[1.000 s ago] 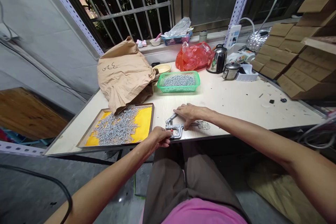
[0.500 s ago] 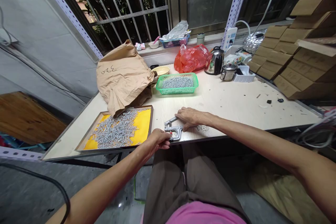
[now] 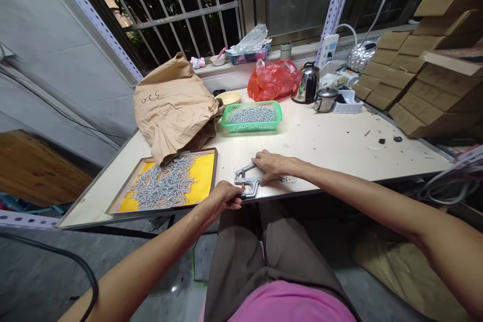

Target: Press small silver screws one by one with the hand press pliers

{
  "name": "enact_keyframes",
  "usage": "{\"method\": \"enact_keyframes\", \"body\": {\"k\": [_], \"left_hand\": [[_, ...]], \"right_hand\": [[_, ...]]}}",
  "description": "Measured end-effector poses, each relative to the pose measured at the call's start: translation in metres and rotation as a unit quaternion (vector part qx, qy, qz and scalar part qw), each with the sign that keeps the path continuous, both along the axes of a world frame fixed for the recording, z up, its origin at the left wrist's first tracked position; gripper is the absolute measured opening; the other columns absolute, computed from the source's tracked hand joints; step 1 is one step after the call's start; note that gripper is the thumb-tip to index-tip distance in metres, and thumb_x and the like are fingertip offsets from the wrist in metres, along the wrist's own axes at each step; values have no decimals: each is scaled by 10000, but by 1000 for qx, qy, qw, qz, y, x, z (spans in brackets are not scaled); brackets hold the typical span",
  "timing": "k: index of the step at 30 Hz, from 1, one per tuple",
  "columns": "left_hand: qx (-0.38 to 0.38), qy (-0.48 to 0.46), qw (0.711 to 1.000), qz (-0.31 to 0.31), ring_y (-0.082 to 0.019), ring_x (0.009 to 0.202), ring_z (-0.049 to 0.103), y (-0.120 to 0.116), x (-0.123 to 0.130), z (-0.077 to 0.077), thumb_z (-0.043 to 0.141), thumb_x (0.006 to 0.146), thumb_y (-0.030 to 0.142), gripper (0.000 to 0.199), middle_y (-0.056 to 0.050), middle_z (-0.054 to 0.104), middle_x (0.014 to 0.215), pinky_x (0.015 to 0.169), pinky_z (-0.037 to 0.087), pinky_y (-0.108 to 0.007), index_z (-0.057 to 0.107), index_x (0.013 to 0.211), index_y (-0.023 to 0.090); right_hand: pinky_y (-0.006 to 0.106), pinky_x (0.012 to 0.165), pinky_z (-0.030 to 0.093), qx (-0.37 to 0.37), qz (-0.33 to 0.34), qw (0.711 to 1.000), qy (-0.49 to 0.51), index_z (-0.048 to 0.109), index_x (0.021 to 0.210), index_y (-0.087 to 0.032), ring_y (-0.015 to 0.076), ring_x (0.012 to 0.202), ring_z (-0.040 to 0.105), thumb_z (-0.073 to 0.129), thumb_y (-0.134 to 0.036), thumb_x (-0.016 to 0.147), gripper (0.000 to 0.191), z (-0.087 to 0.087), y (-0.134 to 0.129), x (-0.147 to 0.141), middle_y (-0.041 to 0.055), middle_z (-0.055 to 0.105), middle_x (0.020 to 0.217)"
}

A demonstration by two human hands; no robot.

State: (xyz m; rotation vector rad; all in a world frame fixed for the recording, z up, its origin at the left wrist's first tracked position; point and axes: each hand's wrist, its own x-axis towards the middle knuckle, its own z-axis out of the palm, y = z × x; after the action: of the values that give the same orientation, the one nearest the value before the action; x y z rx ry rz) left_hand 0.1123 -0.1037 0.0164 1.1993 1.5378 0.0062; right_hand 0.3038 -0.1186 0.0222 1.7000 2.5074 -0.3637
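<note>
A metal hand plier [image 3: 250, 181] with a small red part in its jaw lies at the table's front edge. My right hand [image 3: 272, 166] is wrapped round its handles from the right. At the jaw end, the fingers of my left hand [image 3: 227, 195] are pinched together by the red part; what they hold is too small to make out. Left of them, a shallow tray [image 3: 216, 173] with a yellow bottom holds many small silvery metal pieces [image 3: 162, 186]. Behind the plier stands a green basket [image 3: 251, 127] filled with similar pieces.
A large brown paper bag [image 3: 173, 105] overlaps the tray's back. Farther back are a yellow bowl [image 3: 230, 97], a red plastic bag [image 3: 273, 80], a kettle [image 3: 308, 83], a metal pot [image 3: 325, 100] and a white tray [image 3: 349, 105]. Cardboard boxes [image 3: 433, 80] are stacked at the right.
The whole view has shifted slightly. Both hands stay at the plier, with little visible change in their grip.
</note>
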Motion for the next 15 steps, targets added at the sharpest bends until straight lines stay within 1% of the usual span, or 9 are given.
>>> {"method": "enact_keyframes", "body": {"k": [3, 5, 8, 11, 13, 14, 15], "left_hand": [[-1, 0, 1000, 1, -57, 323, 437, 0, 1, 1, 574, 821, 135, 195, 46, 468, 374, 435, 476, -194, 502, 641, 123], [-1, 1, 1000, 1, -57, 331, 440, 0, 1, 2, 578, 820, 138, 187, 45, 469, 374, 443, 481, -194, 506, 648, 122], [-3, 4, 1000, 0, -62, 351, 455, 1, 1, 2, 581, 822, 149, 180, 37, 479, 386, 457, 483, -193, 514, 658, 123], [4, -11, 1000, -9, -73, 383, 479, -2, -4, 1, 565, 829, 163, 158, 28, 502, 427, 485, 489, -209, 532, 680, 122], [52, -10, 998, -33, -86, 420, 508, -7, -9, 0, 561, 826, 189, 125, 21, 531, 485, 507, 492, -222, 558, 721, 121], [105, 3, 993, -55, -96, 456, 533, -10, -11, 0, 561, 824, 204, 106, 13, 552, 529, 531, 495, -229, 578, 760, 121], [180, 23, 980, -85, -109, 515, 565, -13, -13, 0, 559, 823, 219, 105, -1, 578, 593, 571, 501, -239, 598, 814, 121]], "right_hand": [[358, 796, 433, -4, -30, 999, -10, 537, 1152, -88, 298, 1048, 440, 690, -599, 650, 733, -4, -2, 4, 168, 513, 1138], [364, 779, 439, -1, -53, 999, -11, 542, 1142, -89, 304, 1044, 444, 677, -639, 635, 760, -6, -3, 6, 173, 515, 1135], [358, 743, 441, 5, -60, 998, -9, 576, 1086, -104, 302, 1030, 464, 645, -651, 668, 692, -5, -6, 7, 170, 526, 1124], [354, 751, 426, 14, -56, 998, -22, 608, 1019, -119, 292, 1007, 495, 648, -605, 706, 579, -2, -8, 4, 158, 560, 1082], [354, 774, 412, 18, -58, 998, -36, 622, 980, -130, 284, 991, 515, 676, -562, 708, 513, 1, -10, 2, 148, 584, 1048], [356, 787, 405, 20, -58, 997, -40, 627, 965, -134, 281, 988, 522, 686, -543, 710, 485, 2, -12, 1, 144, 594, 1034], [360, 800, 399, 25, -57, 997, -42, 629, 955, -137, 279, 988, 527, 687, -528, 718, 461, 3, -13, 0, 141, 602, 1024]]}}
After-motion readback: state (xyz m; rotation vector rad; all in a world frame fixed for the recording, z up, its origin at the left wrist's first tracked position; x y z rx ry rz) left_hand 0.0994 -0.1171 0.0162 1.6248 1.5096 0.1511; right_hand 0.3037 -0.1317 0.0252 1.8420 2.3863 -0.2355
